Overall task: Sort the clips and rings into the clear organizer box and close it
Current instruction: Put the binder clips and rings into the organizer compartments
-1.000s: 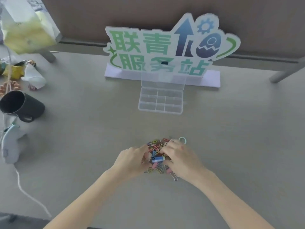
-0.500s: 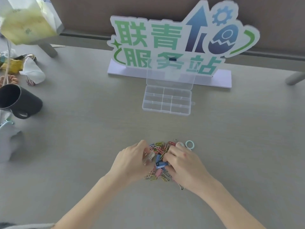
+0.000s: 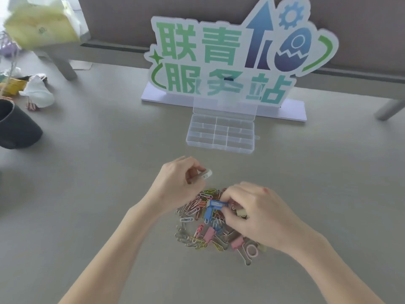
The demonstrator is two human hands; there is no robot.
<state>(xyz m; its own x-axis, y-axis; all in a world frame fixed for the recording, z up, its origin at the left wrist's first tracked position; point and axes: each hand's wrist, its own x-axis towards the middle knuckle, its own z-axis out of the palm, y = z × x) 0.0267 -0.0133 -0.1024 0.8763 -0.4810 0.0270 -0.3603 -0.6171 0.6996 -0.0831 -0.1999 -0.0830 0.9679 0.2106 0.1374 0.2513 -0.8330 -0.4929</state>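
Note:
A heap of coloured paper clips, binder clips and rings point(image 3: 203, 229) lies on the grey table in front of me. My left hand point(image 3: 177, 183) is raised just above the heap's far left edge and pinches a small white clip point(image 3: 206, 174). My right hand point(image 3: 252, 213) rests on the heap's right side, its fingertips closed on a blue binder clip point(image 3: 215, 205). A pink ring point(image 3: 251, 251) lies at the heap's near right. The clear organizer box point(image 3: 220, 137) stands open beyond the heap, its compartments bare and its lid point(image 3: 224, 107) leaning back.
A large standing sign with green characters point(image 3: 223, 60) rises right behind the box. A black mug point(image 3: 15, 128) sits at the left edge. Behind the mug lie white paper, a yellow packet and small clips point(image 3: 32, 93). A yellow-green bag point(image 3: 41, 25) hangs at top left.
My left hand has lifted off the heap with a white clip pinched in it. My right hand stays on the heap at the blue binder clip. The view has moved closer.

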